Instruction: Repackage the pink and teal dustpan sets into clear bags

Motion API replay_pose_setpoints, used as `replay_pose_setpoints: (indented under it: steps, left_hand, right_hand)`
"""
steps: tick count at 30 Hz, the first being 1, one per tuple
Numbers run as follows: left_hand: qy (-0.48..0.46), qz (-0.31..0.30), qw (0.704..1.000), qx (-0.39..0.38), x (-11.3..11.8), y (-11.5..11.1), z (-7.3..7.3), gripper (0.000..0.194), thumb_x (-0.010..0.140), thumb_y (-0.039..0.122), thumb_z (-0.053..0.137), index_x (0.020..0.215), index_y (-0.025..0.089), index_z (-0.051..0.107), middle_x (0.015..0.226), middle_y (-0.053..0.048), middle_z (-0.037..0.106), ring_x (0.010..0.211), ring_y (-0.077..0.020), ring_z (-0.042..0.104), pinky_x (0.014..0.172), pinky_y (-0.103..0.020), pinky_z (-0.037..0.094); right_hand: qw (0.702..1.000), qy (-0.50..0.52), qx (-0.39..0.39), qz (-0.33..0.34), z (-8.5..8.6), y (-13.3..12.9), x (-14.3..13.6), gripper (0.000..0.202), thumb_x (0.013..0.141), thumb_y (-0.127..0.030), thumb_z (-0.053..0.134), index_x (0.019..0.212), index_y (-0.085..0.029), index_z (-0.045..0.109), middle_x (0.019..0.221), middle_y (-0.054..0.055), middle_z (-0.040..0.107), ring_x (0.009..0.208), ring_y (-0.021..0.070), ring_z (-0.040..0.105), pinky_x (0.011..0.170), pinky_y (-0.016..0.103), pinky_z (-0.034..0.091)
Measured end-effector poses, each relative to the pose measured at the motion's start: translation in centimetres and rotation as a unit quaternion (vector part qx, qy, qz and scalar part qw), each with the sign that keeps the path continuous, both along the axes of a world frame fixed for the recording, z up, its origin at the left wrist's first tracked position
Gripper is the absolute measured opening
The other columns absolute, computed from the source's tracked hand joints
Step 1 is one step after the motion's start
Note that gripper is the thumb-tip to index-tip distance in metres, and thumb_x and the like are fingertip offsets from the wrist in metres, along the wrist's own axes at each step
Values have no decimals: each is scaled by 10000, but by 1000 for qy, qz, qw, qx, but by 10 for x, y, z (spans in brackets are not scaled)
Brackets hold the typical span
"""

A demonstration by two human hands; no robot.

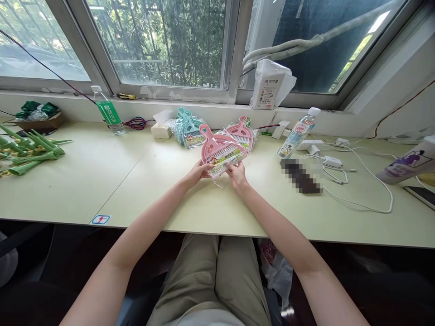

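Note:
Both my hands hold a pink mini dustpan and brush set in clear plastic wrap, tilted up above the table. My left hand grips its lower left corner, fingers closed on the wrap. At the lower right edge, my right hand pinches the package. A label with green and yellow print runs across its front. Just behind lies another wrapped pink dustpan set, partly covered by the held one. To its left rests a pile of wrapped teal dustpan sets.
On the pale table stand a green-labelled bottle, a tissue pack and a drink bottle. White chargers and cables spread at right, near a tumbler. Green plant-like pieces lie far left.

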State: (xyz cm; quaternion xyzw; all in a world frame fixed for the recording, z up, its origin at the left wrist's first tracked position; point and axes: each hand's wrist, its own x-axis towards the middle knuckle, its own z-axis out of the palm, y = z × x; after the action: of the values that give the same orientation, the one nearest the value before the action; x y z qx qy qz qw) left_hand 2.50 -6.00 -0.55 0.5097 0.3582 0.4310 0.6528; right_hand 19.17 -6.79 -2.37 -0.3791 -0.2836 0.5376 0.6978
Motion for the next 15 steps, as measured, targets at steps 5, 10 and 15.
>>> replay_pose_setpoints:
  steps: [5, 10, 15]
  left_hand:
    - [11, -14, 1000, 5, -2, -1, 2, 550, 711, 274, 734, 1220, 193, 543, 1133, -93, 724, 785, -189, 723, 754, -367, 604]
    - [3, -43, 999, 2, -3, -2, 1, 666, 723, 274, 727, 1337, 227, 474, 1194, -108, 715, 779, -235, 755, 771, -409, 610]
    - [-4, -35, 999, -4, -4, 0, 0, 717, 721, 251, 725, 1376, 226, 433, 1213, -120, 706, 789, -251, 761, 797, -437, 612]
  right_hand:
    - [1000, 4, -1, 6, 2, -2, 0, 381, 696, -155, 707, 1017, -261, 532, 979, -21, 712, 923, 137, 707, 899, 342, 617]
    - [1000, 4, 0, 8, 5, -4, 0, 356, 707, -131, 693, 1001, -259, 538, 960, -29, 710, 921, 133, 708, 911, 343, 616]
    - [1000, 6, -10, 29, 7, -2, 1, 350, 719, -108, 673, 1003, -258, 532, 969, -36, 722, 891, 130, 717, 939, 356, 602]
